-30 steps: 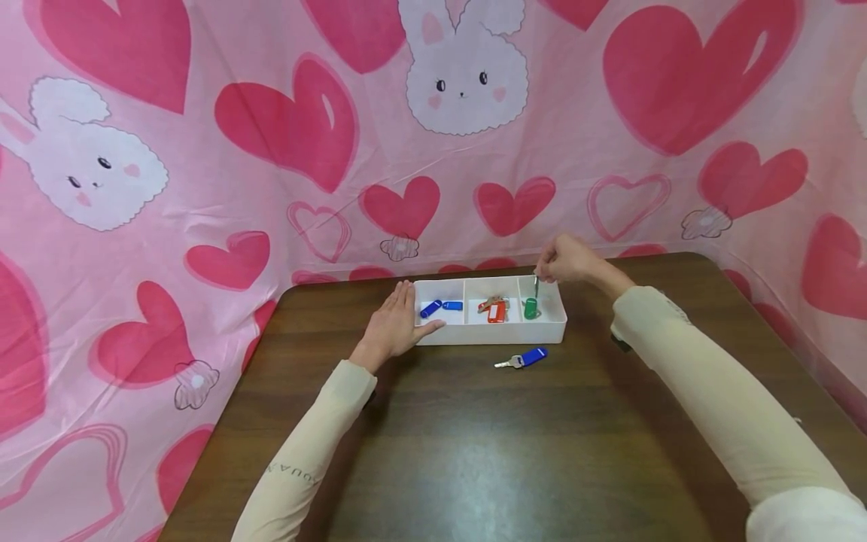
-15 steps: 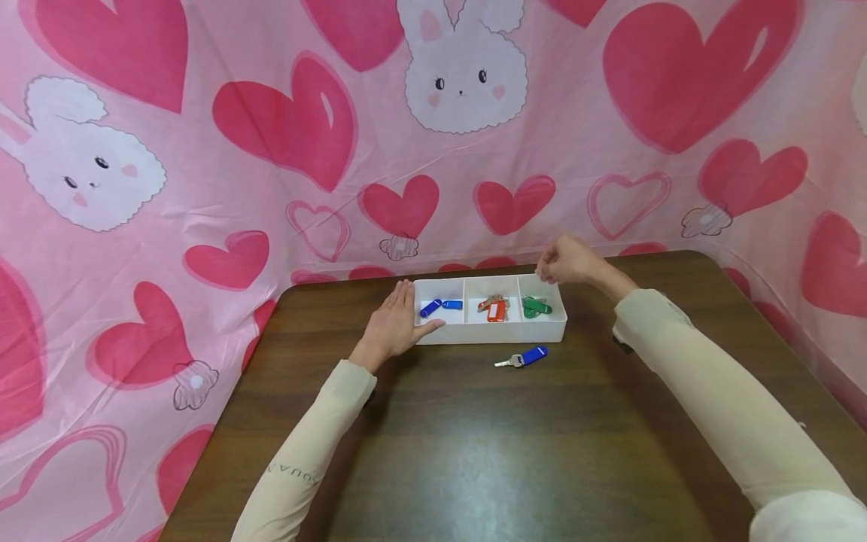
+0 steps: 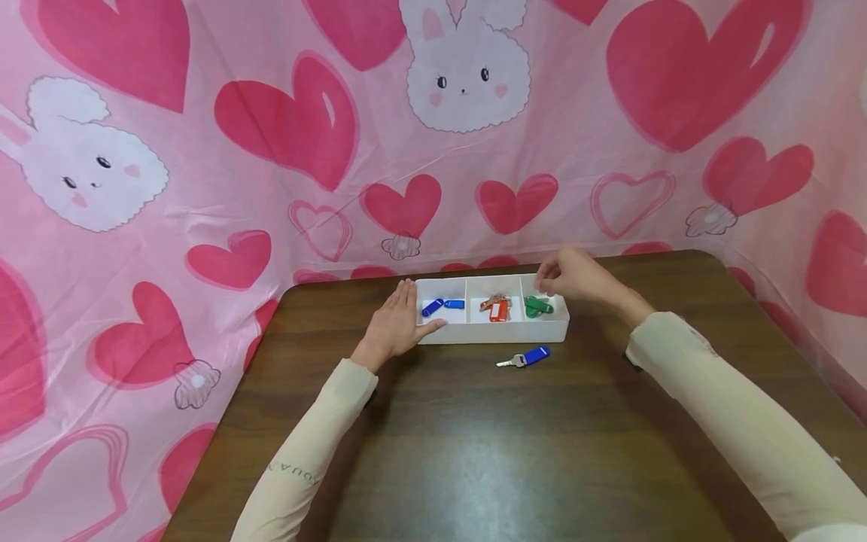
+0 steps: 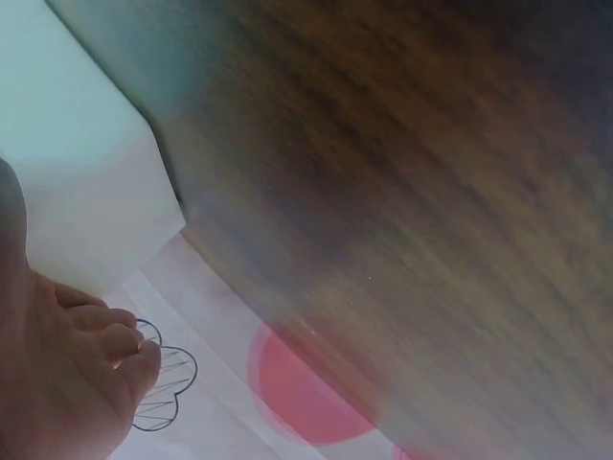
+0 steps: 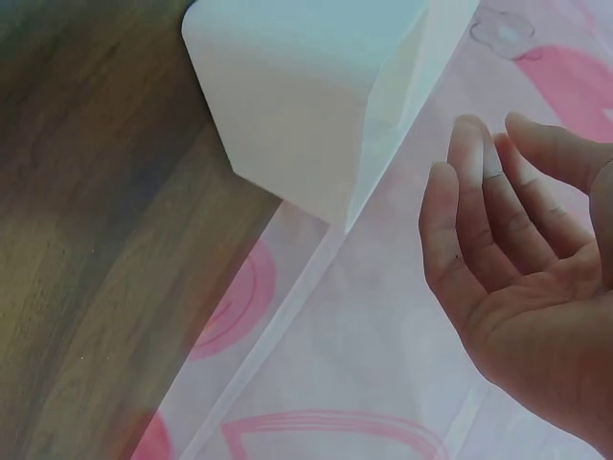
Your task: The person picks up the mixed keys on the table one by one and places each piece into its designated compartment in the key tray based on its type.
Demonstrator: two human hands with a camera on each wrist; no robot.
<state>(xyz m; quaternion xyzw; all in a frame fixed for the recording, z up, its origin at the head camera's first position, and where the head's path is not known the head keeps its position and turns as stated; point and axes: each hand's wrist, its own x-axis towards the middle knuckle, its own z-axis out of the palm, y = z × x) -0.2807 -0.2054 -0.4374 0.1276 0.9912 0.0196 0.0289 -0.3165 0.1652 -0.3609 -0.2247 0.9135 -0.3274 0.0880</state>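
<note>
A white tray with three compartments stands near the back of the table. My left hand rests against its left end, fingers straight and thumb over the front rim; the left wrist view shows that hand's fingers beside the white wall. Over the right compartment hovers my right hand, holding nothing, its fingers loosely bent in the right wrist view. Green key tags lie below it. Orange-red key tags with keys fill the middle compartment, and two blue tags the left one.
In front of the tray, a key with a blue tag lies on the brown wooden table. A pink cloth printed with hearts and rabbits hangs right behind the table's back edge.
The green-tagged key that my right hand held upright dropped into the right compartment. Since then, the empty right hand has shifted slightly right and lower. The left hand has stayed put.
</note>
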